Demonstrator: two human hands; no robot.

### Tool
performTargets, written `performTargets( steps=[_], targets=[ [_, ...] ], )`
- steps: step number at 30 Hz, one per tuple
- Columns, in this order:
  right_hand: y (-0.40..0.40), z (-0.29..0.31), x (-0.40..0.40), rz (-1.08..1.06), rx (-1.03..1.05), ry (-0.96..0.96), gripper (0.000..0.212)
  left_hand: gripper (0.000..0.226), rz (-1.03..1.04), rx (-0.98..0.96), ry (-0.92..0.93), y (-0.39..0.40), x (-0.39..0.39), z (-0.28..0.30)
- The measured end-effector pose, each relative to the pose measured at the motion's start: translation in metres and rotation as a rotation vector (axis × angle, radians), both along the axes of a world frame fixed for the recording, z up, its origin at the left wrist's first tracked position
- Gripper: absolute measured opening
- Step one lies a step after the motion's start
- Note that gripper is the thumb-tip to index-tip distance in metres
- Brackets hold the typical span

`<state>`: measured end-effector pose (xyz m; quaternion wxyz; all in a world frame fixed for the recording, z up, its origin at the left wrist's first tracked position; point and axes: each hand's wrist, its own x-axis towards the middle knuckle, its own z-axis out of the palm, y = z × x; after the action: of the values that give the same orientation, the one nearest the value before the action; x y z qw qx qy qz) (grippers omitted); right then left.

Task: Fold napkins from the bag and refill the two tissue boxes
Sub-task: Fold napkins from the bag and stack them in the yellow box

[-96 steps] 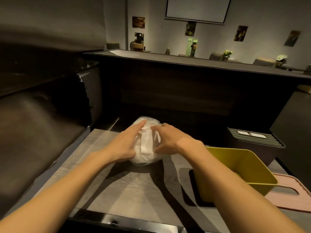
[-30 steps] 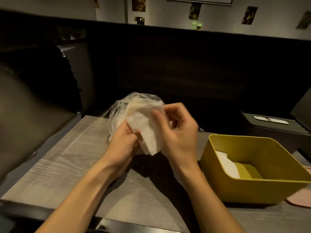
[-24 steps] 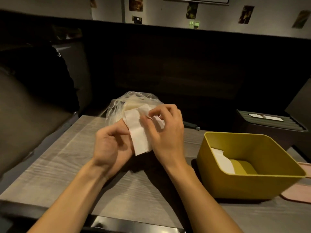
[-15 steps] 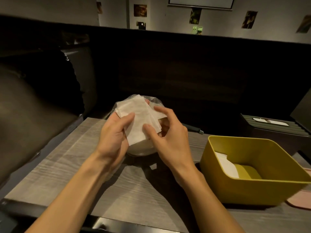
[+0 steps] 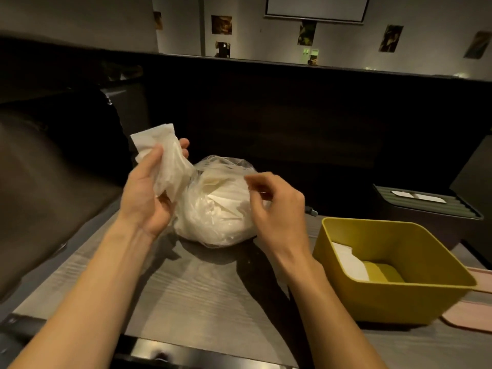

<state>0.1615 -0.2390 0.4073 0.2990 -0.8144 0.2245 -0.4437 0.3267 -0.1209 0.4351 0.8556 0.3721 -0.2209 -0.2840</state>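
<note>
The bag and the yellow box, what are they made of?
The bag looks like thin clear plastic: it crinkles, shines, and shows the white napkins inside. The yellow box seems to be hard matte plastic, with smooth stiff walls and rounded corners, though I can't be sure.

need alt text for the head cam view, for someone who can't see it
A person's left hand grips a crumpled white napkin above a clear plastic bag of napkins on a grey table, while the right hand pinches the bag's top. To the right sits an open yellow tissue box holding a few napkins.
</note>
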Motion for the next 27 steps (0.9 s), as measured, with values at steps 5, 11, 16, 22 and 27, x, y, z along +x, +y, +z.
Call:
performTargets(
  steps=[5, 11, 16, 22, 27],
  targets=[
    [0.006, 0.023, 0.021, 0.052, -0.255, 0.487, 0.044, 0.039, 0.09, 0.116, -0.005, -0.008, -0.001, -0.019],
    [-0.004, 0.022, 0.04, -0.042, -0.264, 0.966, 0.078, 0.034, 0.062, 0.186, -0.041, -0.013, -0.003, -0.037],
    [-0.006, 0.017, 0.03, -0.053, -0.244, 0.828, 0.053, 0.037, 0.063, 0.246, 0.0, -0.014, 0.001, -0.041],
    [-0.005, 0.019, 0.017, -0.044, -0.243, 0.63, 0.049, 0.032, 0.09, 0.259, 0.019, -0.014, -0.001, -0.037],
    [-0.014, 0.01, 0.016, -0.034, -0.164, 0.499, 0.049, 0.032, -0.047, 0.155, 0.166, -0.009, -0.004, -0.029]
  ],
)
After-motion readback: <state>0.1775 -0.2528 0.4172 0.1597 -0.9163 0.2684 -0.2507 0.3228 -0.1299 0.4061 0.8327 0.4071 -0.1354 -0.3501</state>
